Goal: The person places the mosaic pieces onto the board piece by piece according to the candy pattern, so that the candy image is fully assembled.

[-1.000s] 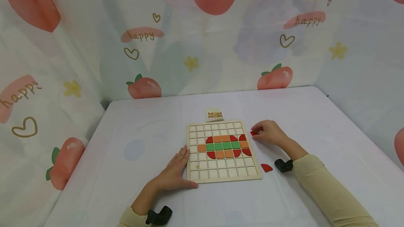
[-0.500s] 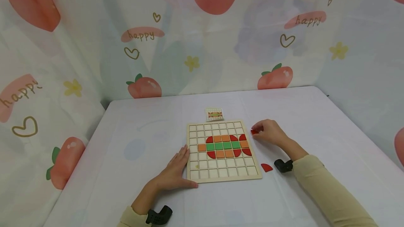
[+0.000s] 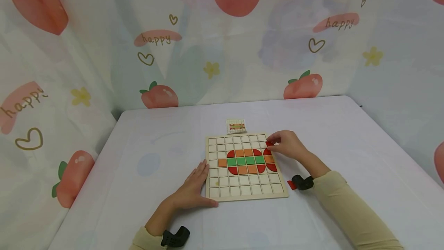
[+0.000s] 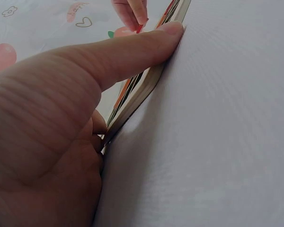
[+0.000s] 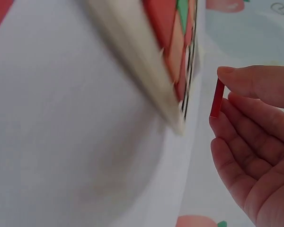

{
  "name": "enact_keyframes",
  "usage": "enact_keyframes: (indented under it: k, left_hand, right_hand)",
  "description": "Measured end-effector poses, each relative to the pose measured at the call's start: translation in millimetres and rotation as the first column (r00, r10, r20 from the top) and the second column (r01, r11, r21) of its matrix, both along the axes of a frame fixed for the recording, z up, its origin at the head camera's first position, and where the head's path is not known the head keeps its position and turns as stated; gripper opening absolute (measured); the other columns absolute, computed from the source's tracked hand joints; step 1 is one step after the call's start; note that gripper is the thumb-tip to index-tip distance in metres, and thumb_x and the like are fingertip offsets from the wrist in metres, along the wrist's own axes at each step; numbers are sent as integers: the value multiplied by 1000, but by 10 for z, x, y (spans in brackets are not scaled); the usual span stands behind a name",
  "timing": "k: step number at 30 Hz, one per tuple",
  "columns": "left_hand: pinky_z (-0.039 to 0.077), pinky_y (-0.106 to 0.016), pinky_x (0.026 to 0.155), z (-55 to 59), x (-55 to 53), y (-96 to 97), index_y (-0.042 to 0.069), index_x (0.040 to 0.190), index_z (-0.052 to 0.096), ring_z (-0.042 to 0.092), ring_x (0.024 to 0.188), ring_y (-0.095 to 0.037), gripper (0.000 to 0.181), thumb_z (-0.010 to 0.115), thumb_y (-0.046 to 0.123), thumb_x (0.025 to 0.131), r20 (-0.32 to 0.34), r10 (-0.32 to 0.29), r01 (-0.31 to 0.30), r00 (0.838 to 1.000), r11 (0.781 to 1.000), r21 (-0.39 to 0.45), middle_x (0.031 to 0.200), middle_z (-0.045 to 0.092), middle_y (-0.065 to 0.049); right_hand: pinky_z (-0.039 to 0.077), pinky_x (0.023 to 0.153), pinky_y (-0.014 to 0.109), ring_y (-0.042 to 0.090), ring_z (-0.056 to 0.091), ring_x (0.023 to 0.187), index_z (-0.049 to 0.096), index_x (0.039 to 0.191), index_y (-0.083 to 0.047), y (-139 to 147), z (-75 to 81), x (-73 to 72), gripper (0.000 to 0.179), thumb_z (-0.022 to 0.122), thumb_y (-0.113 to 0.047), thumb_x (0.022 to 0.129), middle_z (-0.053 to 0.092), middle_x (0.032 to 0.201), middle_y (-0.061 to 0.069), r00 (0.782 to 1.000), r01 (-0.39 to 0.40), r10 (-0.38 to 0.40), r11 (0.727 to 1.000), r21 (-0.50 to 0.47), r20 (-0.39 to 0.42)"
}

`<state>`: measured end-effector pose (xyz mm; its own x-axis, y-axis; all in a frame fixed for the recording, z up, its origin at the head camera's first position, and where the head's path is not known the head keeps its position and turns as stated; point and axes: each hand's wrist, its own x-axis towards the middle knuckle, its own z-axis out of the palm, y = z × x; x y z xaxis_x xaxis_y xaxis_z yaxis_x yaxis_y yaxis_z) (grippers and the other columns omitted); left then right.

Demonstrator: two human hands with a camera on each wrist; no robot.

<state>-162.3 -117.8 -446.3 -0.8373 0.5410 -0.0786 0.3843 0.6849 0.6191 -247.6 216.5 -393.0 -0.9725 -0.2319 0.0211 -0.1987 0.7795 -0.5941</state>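
Observation:
A wooden grid board lies on the table, its middle rows filled with green squares, orange squares and red quarter-circle pieces. My left hand rests against the board's left side and near corner, thumb along the front edge in the left wrist view. Over the board's right edge, my right hand pinches a red quarter-circle tile between thumb and fingertip; the right wrist view shows it edge-on. Another red quarter-circle tile lies right of the board, partly hidden by the black wrist device.
A small pattern card lies just beyond the board's far edge. Black wrist devices sit on both forearms. A white cloth covers the table, and a printed curtain hangs behind it.
My right hand has moved left with the red quarter-circle tile, from beside the board to over its upper right edge. The left hand stays in place.

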Motion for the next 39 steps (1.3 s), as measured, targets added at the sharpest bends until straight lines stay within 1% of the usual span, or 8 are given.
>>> enact_keyframes:
  k: [4, 8, 16, 21, 25, 32, 36, 39]
  left_hand:
    - [6, -41, 109, -3, 3, -2, 1, 147, 9, -4, 138, -19, 116, 72, 58, 67, 1, 0, 0, 1000, 1000, 3, 153, -2, -8]
    - [6, -41, 109, -8, -2, -4, 2, 147, 9, -4, 138, -19, 116, 72, 58, 67, -1, 3, -3, 1000, 1000, 2, 153, -1, -8]
    - [6, -41, 109, 14, 0, 0, 2, 147, 9, -3, 138, -19, 116, 73, 58, 66, 3, 11, -11, 1000, 1000, -2, 153, -1, -8]
    - [6, -40, 109, 12, -1, 1, 2, 147, 9, -3, 138, -19, 116, 73, 58, 66, 2, 11, -11, 1000, 1000, -9, 153, -1, -8]
    - [6, -40, 109, -3, -6, 2, 3, 147, 9, -4, 138, -18, 117, 72, 59, 66, 9, 11, -11, 1000, 1000, -9, 153, -1, -7]
    - [7, -41, 109, -34, -27, 3, 3, 147, 10, -4, 138, -17, 117, 70, 62, 66, 6, 13, -12, 1000, 1000, -16, 153, -1, -7]
    - [7, -41, 109, -32, -26, 2, 3, 147, 10, -4, 138, -16, 117, 71, 61, 66, 12, 16, -16, 1000, 1000, -19, 153, -1, -6]
    - [7, -41, 109, -24, -23, -2, 3, 147, 10, -4, 138, -16, 116, 71, 61, 66, 17, 16, -16, 1000, 1000, -17, 153, -1, -6]
  right_hand:
    - [49, 79, 42, 27, 58, 87, 68, 102, 2, -132, 33, 15, 28, 73, -12, 79, 66, 91, 10, 1000, -25, 25, 1000, -9, -11]
    - [49, 79, 41, 25, 58, 87, 68, 103, 1, -237, 48, 30, 28, 73, -12, 79, 66, 91, 8, 999, -43, 43, 998, -34, -1]
    - [49, 79, 41, 25, 59, 86, 69, 100, 0, -376, 31, 43, 24, 73, -9, 78, 66, 89, 7, 994, -106, 105, 992, -72, -21]
    - [49, 79, 40, 24, 59, 86, 69, 100, -1, -466, 16, 52, 25, 74, -11, 78, 66, 89, 6, 995, -103, 101, 990, -92, -22]
    - [49, 79, 40, 24, 60, 86, 70, 100, 0, -536, 6, 72, 26, 75, -13, 78, 67, 90, 6, 992, -125, 122, 985, -123, -31]
    - [50, 78, 38, 22, 61, 84, 70, 99, 0, -643, 7, 101, 24, 74, -11, 78, 67, 90, 6, 989, -143, 138, 978, -151, -47]
    - [51, 77, 37, 22, 62, 84, 70, 99, 0, -725, 3, 113, 24, 74, -10, 78, 67, 90, 6, 985, -172, 164, 967, -186, -58]
    - [51, 76, 35, 21, 62, 84, 70, 98, 0, -794, -5, 116, 24, 74, -11, 77, 67, 90, 6, 985, -171, 163, 964, -204, -54]
